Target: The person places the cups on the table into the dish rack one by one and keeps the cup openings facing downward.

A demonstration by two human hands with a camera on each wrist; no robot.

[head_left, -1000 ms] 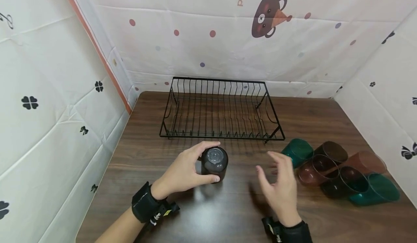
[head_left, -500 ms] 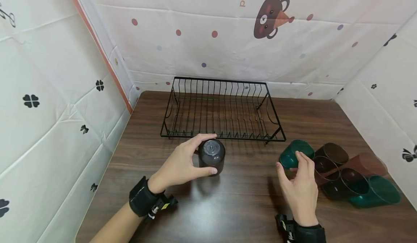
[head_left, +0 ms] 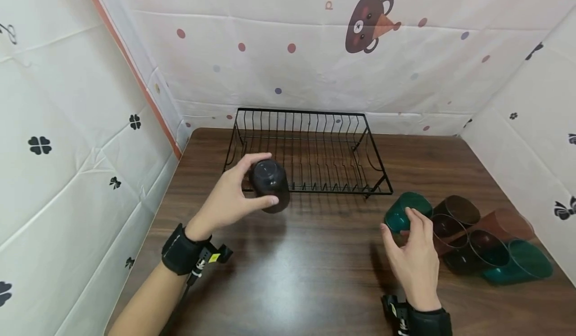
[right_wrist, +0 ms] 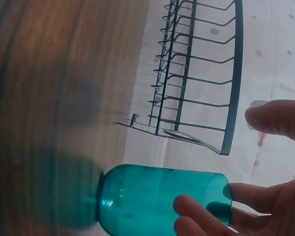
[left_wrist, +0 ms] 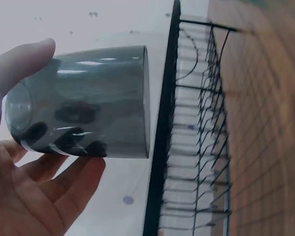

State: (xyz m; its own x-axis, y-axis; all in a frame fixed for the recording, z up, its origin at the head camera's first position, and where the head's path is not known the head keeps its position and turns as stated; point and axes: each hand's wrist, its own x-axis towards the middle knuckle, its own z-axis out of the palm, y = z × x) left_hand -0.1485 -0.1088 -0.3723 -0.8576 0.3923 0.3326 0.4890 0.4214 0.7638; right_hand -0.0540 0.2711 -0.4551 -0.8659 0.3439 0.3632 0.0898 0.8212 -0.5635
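Note:
My left hand (head_left: 225,201) grips a dark grey see-through tumbler (head_left: 272,186) upside down, thumb on one side and fingers round the other. The tumbler is over the front left edge of the black wire dish rack (head_left: 333,192). In the left wrist view, the tumbler's rim (left_wrist: 146,103) faces the rack bar (left_wrist: 163,118). At the right, my right hand (head_left: 416,261) is at an upright teal tumbler (head_left: 400,215). In the right wrist view, fingers (right_wrist: 199,216) lie by its rim, and the thumb (right_wrist: 273,118) stands apart from the tumbler.
Several more tumblers stand close together to the right: brown (head_left: 459,208), reddish (head_left: 443,248), pink (head_left: 506,223), dark (head_left: 468,263) and teal (head_left: 524,266). Patterned white cloth (head_left: 315,76) hangs behind the wooden tabletop (head_left: 297,286) and along its sides.
My left hand has lifted the grey tumbler and carried it left and back to the rack's front edge. The right hand reached right to the teal tumbler, then held still.

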